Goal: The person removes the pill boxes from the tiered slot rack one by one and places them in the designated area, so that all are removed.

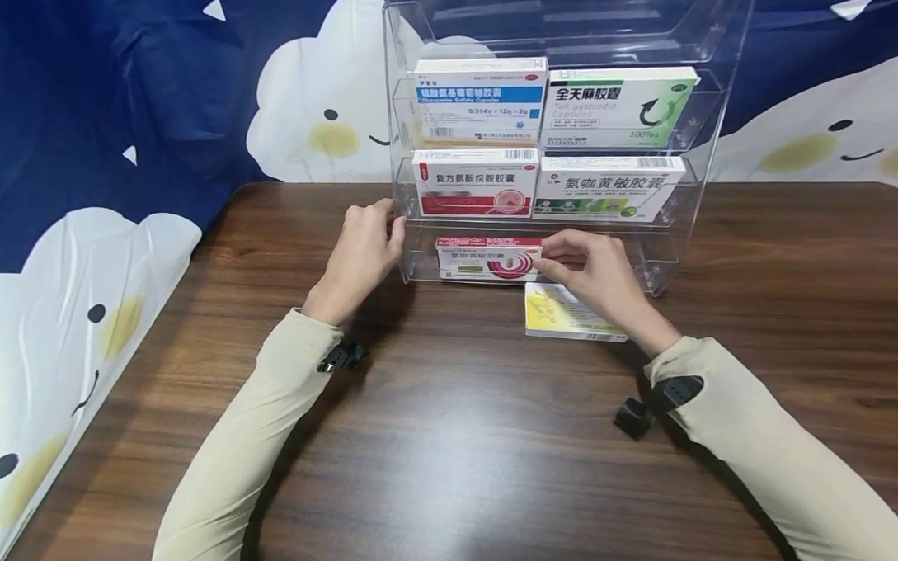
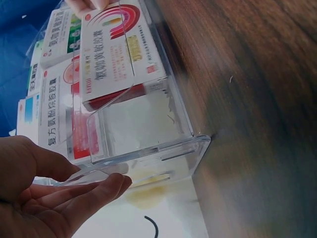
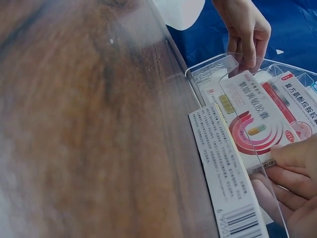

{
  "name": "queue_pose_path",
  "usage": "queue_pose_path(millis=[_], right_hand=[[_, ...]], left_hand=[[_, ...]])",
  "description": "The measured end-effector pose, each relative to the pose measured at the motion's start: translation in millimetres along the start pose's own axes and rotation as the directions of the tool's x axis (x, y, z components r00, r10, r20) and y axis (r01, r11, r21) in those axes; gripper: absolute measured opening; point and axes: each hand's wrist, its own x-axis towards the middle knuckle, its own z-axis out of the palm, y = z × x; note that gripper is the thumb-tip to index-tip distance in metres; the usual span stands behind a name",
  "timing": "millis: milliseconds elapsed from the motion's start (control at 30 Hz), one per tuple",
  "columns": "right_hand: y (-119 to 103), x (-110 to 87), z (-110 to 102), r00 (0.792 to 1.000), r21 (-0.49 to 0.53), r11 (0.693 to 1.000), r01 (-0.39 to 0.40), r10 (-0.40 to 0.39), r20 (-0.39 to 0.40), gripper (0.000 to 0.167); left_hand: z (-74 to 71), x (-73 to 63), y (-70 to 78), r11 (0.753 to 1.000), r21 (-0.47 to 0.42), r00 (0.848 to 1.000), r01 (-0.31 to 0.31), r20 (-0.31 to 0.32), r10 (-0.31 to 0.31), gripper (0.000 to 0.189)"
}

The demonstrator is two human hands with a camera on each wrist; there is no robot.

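Note:
A clear acrylic display rack [image 1: 554, 49] with stepped tiers stands at the back of the table. My left hand [image 1: 361, 248] pinches the rack's left side panel; the left wrist view shows thumb and fingers on either side of the clear edge. My right hand [image 1: 598, 269] holds the right end of a white and red medicine box [image 1: 487, 261] between thumb and fingers. That box leans in the lowest tier, behind its clear front lip. A yellow and white medicine box [image 1: 562, 313] lies flat on the table under the right hand, its barcode side showing in the right wrist view.
Higher tiers hold a blue and white box [image 1: 479, 100], a green and white box [image 1: 620, 106], a white and red box [image 1: 476, 184] and another white and green box [image 1: 608, 189]. The dark wooden table [image 1: 443, 445] meets a blue cloud-patterned cloth [image 1: 167, 72].

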Motion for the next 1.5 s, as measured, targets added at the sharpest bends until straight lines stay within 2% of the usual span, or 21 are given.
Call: queue_pose_path(millis=[233,400,867,1100,1333,1500], right_hand=[[-4.3,2.9,-1.0,0.999,0.049,0.999,-0.012,0.014,-0.032,0.023],[-8.4,4.1,-5.9,0.997,0.048,0.999,-0.023,0.027,-0.073,0.025],[-12.3,-4.5,-3.7,0.987,0.084,0.996,-0.017,0.03,-0.16,0.025],[-15.3,-8.4,-2.2,0.991,0.146,0.989,-0.035,0.054,-0.125,0.024],[-17.6,-11.6,-0.1,0.992,0.14,0.989,-0.052,0.067,-0.104,0.023],[-21.2,-14.3,0.2,0.995,0.169,0.981,-0.092,0.099,-0.033,0.024]], left_hand=[[0.1,-0.7,-1.2,1.0,0.005,1.0,-0.002,-0.012,0.002,0.019],[0.6,-0.2,-0.9,1.0,0.006,1.0,0.003,-0.006,-0.003,0.019],[0.6,-0.3,-0.3,1.0,0.002,1.0,0.003,-0.003,-0.003,0.019],[1.4,-0.4,-1.7,1.0,0.0,1.0,-0.007,-0.015,0.007,0.018],[1.2,-0.2,0.6,1.0,0.005,1.0,0.003,-0.008,-0.003,0.018],[0.9,-0.5,-0.1,1.0,0.001,1.0,-0.004,-0.015,0.004,0.019]])
